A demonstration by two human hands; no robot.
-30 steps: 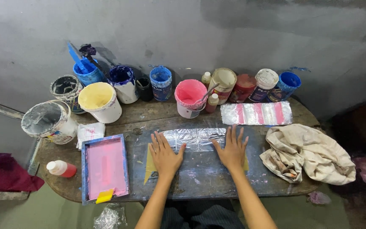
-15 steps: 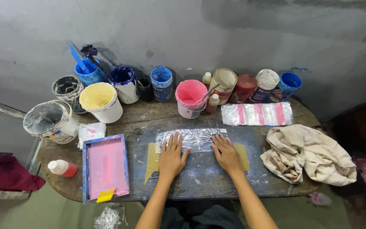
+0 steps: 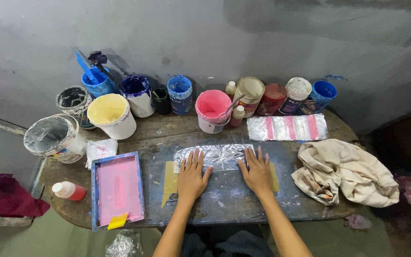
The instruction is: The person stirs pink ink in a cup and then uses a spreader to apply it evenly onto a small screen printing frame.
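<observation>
A crinkled silver foil sheet [image 3: 217, 155] lies flat on a dark board in the middle of the wooden table [image 3: 167, 128]. My left hand [image 3: 192, 174] rests palm down with its fingertips on the foil's left part. My right hand [image 3: 257, 170] lies flat by the foil's right end, fingers spread, touching it. Neither hand holds anything. Yellow tape strips [image 3: 169, 182] show at both ends of the board.
A blue-framed screen with pink ink [image 3: 118, 189] lies at left, a small red bottle [image 3: 69, 191] beside it. Several paint tubs line the wall, among them a pink one [image 3: 212, 110] and a yellow one [image 3: 111, 114]. A striped plastic sheet [image 3: 286, 127] and crumpled cloth [image 3: 344, 171] sit at right.
Both hands slid along the foil: they drew together toward the middle, then spread slightly apart again, staying flat on the sheet.
</observation>
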